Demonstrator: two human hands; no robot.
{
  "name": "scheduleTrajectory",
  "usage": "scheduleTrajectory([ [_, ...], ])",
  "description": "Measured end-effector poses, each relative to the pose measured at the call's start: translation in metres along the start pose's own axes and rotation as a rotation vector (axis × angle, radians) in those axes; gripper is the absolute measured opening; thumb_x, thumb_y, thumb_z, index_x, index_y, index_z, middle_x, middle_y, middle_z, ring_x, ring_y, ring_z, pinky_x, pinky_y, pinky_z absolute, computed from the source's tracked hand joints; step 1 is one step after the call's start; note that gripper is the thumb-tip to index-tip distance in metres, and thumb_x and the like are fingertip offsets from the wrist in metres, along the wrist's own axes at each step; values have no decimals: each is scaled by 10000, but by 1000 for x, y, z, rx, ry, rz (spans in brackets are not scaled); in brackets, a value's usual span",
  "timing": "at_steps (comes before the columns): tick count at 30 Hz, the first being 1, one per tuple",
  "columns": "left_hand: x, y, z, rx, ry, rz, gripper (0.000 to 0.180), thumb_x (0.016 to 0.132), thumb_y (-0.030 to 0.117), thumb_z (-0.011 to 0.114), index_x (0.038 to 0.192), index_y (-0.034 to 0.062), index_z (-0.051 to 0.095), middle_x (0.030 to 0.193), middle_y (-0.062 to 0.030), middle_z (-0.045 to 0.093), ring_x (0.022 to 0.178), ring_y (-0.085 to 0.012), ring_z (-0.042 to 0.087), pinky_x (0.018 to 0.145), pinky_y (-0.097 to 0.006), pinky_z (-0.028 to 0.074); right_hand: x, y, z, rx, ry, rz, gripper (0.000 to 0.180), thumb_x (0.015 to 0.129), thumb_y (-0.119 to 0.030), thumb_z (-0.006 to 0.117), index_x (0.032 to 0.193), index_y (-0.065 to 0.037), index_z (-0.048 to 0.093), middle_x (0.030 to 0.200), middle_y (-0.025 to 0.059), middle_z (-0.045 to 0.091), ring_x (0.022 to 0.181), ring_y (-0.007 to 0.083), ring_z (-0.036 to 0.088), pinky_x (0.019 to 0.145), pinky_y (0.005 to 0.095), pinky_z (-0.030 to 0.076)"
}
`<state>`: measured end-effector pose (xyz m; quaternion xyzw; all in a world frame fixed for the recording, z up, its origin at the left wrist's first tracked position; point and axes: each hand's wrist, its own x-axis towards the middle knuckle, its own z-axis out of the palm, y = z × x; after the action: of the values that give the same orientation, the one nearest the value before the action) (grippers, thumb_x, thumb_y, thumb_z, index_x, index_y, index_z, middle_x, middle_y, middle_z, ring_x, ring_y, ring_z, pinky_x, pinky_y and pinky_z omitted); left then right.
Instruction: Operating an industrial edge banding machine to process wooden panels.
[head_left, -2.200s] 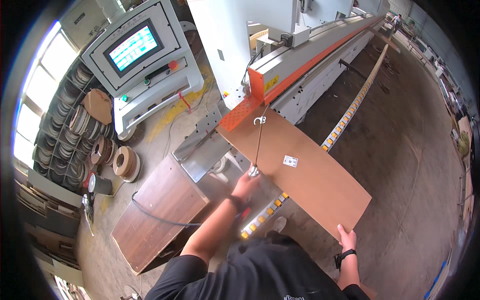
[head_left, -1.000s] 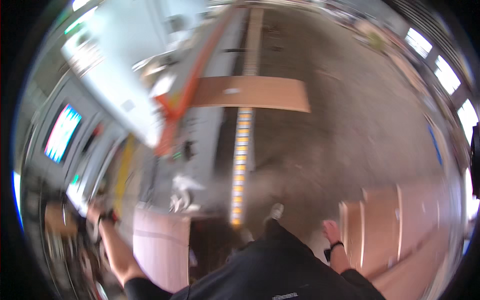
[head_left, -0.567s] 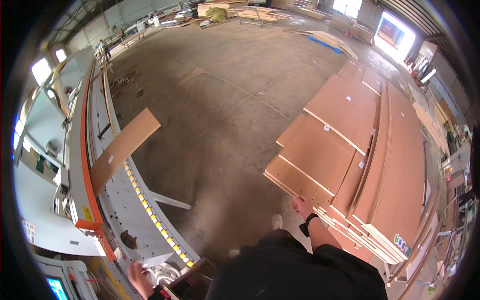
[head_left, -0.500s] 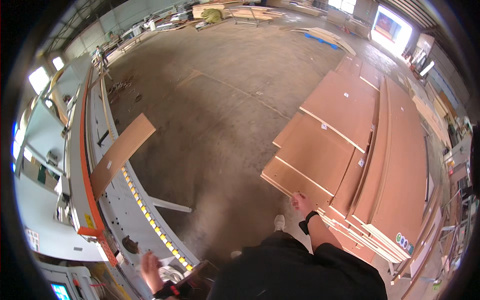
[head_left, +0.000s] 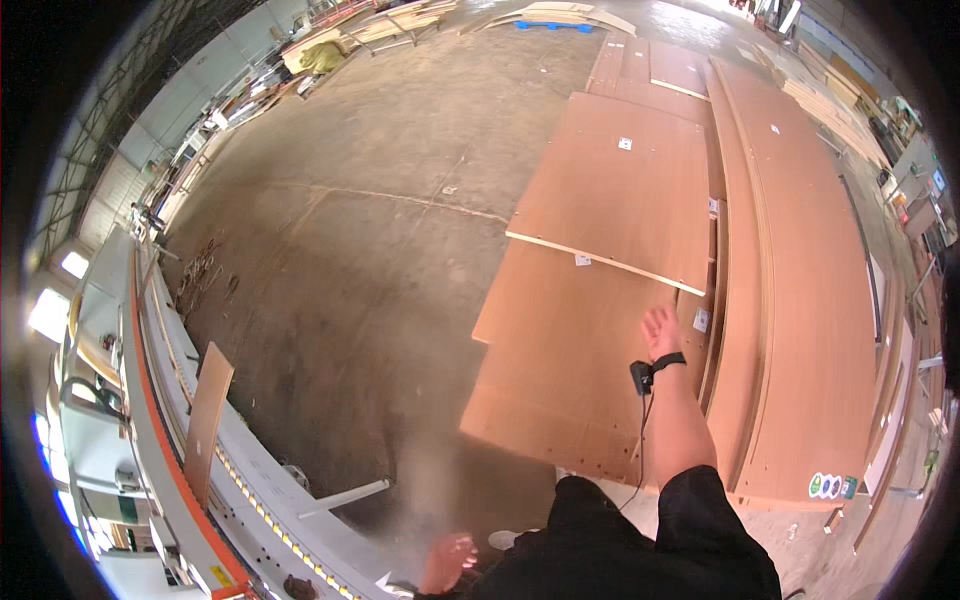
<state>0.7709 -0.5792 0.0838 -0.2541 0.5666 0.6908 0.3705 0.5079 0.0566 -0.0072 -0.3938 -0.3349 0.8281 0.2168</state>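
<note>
My right hand (head_left: pixel 661 332), with a dark band and a small device at the wrist, reaches over the stack at the right. Its fingers stretch away from me, slightly blurred, above a brown wood panel (head_left: pixel 575 370) close to the near edge of an overlapping panel (head_left: pixel 615 180). Whether the fingertips touch the wood I cannot tell. Low in the picture, my left hand (head_left: pixel 450 562) hangs over the floor beside the machine table, empty, with its fingers apart and a little smeared.
Long brown panels (head_left: pixel 810 300) lie along the stack's right side. At the left stands a long machine with an orange strip (head_left: pixel 165 400) and a grey table (head_left: pixel 255 480); a narrow brown board (head_left: pixel 208 420) rests on it. A white bar (head_left: pixel 345 498) juts from the table over the floor.
The view has turned right toward the stack. My right hand has moved from the near panel's corner to farther over the panels. My left hand has come away from the machine table.
</note>
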Motion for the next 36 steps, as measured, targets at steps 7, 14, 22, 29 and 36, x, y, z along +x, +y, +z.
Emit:
scheduleTrajectory([
  [7, 6, 16, 38, 424, 24, -151, 339, 1010, 228, 618, 1250, -10, 591, 959, -86, 710, 851, -158, 696, 768, -290, 571, 91, -51, -8, 263, 370, 49, 384, 994, -475, 568, 1120, -114, 610, 1033, 21, 657, 930, 165, 653, 1005, 393, 510],
  [14, 103, 52, 37, 20, -123, -185, 313, 1006, 217, 582, 1247, 16, 587, 989, -116, 676, 853, -205, 657, 759, -330, 532, 115, -60, -18, 251, 386, 123, 289, 987, -432, 612, 1007, -148, 660, 854, -3, 701, 730, 116, 671, 692, 301, 606],
  [22, 244, 207, 202, 451, -120, 362, 318, 1033, 226, 564, 1210, -36, 593, 985, -95, 691, 832, -138, 651, 760, -300, 537, -31, 48, 43, 337, 31, 238, 372, 1021, -421, 554, 912, -74, 628, 739, 31, 671, 644, 153, 666, 659, 302, 597],
  [29, 342, 214, 306, -165, -133, 182, 483, 1021, 480, 517, 1182, 33, 601, 1037, -102, 663, 949, -236, 651, 842, -425, 553, -130, 138, 14, -522, -409, -178, 393, 1019, -291, 593, 1251, 27, 588, 1269, 115, 640, 1129, 234, 625, 988, 406, 504],
  [36, 312, 203, 234, -338, 456, 222, 519, 988, 461, 576, 1235, 6, 612, 1120, -100, 658, 982, -257, 648, 829, -437, 553, -107, 85, 8, -374, -397, 607, 566, 936, -401, 677, 1336, -17, 562, 1330, 109, 564, 1200, 214, 549, 1008, 383, 449],
])
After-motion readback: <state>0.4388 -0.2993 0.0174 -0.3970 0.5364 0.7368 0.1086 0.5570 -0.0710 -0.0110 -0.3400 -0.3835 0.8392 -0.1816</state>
